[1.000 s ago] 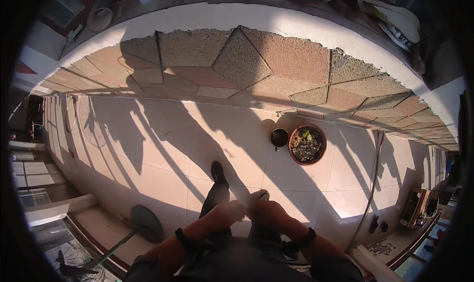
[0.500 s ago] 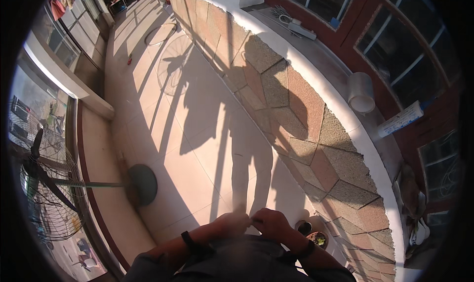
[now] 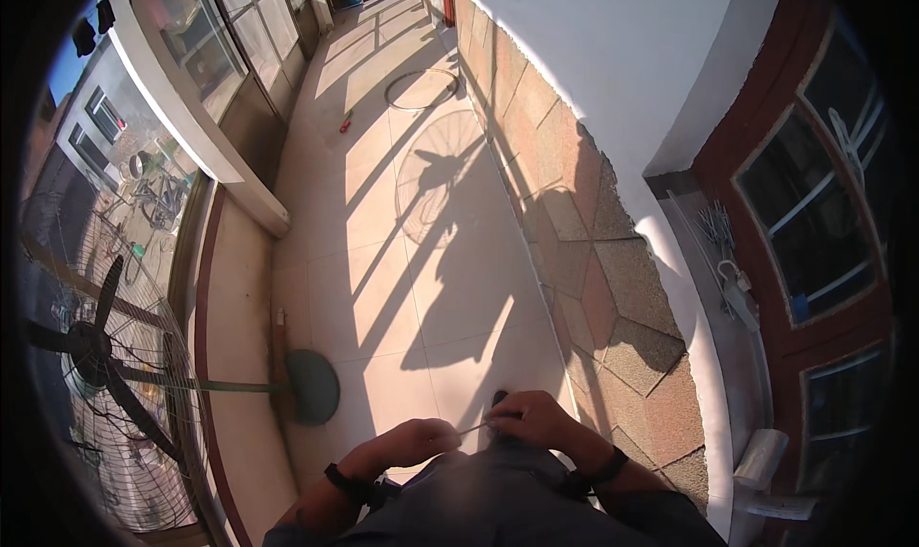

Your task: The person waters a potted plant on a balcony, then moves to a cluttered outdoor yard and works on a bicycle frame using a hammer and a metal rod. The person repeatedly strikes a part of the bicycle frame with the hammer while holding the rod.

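Both of my hands are in front of my waist, at the lower middle. My left hand (image 3: 426, 439) is closed, fingertips pressed together and pointing toward the other hand. My right hand (image 3: 534, 420), a little higher, is closed in a pinch. A short gap lies between them, bridged by a thin pale strip (image 3: 473, 429) whose ends run into the fingers. It is too small to tell what kind of thing it is. Dark bands circle both wrists. A dark shoe tip shows just beyond my right hand.
On the left a standing fan has dark blades (image 3: 91, 354), a wire guard and a round green base (image 3: 314, 386). A thin hoop (image 3: 391, 91) and a small red object (image 3: 346, 126) lie on the tiled floor. The stone-clad wall (image 3: 637, 308) and a ledge with loose items run along the right.
My hands were together and are now slightly apart, with the thin strip showing between them. The view has turned left, so the floor, fan and hoop sit farther right in it.
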`<state>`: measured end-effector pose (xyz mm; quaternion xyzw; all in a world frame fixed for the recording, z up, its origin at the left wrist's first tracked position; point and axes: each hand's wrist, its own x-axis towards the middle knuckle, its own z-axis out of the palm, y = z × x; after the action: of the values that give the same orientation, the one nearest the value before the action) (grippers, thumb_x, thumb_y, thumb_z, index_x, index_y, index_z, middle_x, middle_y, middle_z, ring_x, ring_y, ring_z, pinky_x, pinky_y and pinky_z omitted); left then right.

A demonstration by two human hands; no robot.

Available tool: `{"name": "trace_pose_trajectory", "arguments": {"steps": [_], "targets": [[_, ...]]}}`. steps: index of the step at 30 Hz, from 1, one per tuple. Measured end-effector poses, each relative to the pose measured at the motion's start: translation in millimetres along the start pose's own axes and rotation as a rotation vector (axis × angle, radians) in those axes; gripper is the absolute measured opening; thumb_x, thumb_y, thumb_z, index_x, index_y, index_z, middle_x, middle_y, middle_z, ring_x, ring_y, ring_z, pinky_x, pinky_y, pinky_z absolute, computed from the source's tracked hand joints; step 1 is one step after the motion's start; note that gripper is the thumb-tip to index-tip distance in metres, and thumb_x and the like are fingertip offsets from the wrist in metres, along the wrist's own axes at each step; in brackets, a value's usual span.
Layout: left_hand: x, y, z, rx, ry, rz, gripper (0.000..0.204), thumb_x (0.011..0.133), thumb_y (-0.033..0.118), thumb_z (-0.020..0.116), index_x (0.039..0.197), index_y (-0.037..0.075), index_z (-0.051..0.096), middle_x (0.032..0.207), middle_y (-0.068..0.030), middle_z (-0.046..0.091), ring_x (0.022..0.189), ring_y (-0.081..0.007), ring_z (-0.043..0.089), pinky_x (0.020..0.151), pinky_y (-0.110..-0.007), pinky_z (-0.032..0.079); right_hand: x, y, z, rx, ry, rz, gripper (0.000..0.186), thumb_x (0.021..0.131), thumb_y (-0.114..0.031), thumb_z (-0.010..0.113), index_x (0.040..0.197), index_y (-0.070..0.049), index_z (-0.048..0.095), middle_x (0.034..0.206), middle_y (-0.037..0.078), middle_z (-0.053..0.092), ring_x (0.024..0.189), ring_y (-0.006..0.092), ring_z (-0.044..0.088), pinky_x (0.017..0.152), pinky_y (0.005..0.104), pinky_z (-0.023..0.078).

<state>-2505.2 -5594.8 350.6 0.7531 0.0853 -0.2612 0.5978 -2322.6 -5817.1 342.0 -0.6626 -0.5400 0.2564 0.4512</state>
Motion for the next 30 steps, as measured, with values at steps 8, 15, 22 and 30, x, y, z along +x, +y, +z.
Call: {"name": "trace_pose_trajectory", "arguments": {"steps": [8,15,22,30], "targets": [[42.4,23.7,-192.1,-0.015,0.365,-0.134,0.029,0.097,0.031,0.066,0.109,0.006,0.072,0.099,-0.0117,0.074,0.093,-0.0189,0.070,0.085,-0.033,0.054,266.0,62.0,-55.6,-0.039,-0.422,0.050,0.022,0.093,-0.028,0.063,0.103,-0.013,0.075,0.094,0.012,0.071,0.089,0.0323,0.068,0.079,0.0417,0.054],[126.5,19.7,-430.5,0.164,0.342,-0.030,0.029,0.097,0.031,0.064,0.106,0.004,0.071,0.096,-0.0154,0.071,0.091,-0.0258,0.069,0.081,-0.037,0.054,509.5,136.0,-87.0,-0.334,-0.617,0.031,0.019,0.093,-0.028,0.061,0.102,-0.017,0.074,0.094,0.009,0.070,0.090,0.0316,0.067,0.079,0.0430,0.053],[233.3,55.2,-682.4,0.198,0.419,0.119,0.027,0.097,0.029,0.063,0.104,0.004,0.070,0.096,-0.0153,0.071,0.089,-0.0299,0.069,0.079,-0.038,0.054,735.7,174.2,-169.3,-0.435,-0.345,0.121,0.014,0.086,-0.025,0.068,0.091,-0.013,0.073,0.092,0.010,0.066,0.089,0.0325,0.065,0.077,0.0440,0.052],[301.8,-71.3,-926.6,0.254,0.665,-0.539,0.034,0.094,0.035,0.060,0.106,0.006,0.071,0.104,-0.0171,0.072,0.100,-0.0367,0.068,0.089,-0.045,0.053,1000.8,332.4,-260.4,-0.480,-0.086,0.287,0.013,0.083,-0.023,0.066,0.085,-0.011,0.068,0.084,0.012,0.067,0.081,0.0353,0.066,0.071,0.0465,0.053]]}}
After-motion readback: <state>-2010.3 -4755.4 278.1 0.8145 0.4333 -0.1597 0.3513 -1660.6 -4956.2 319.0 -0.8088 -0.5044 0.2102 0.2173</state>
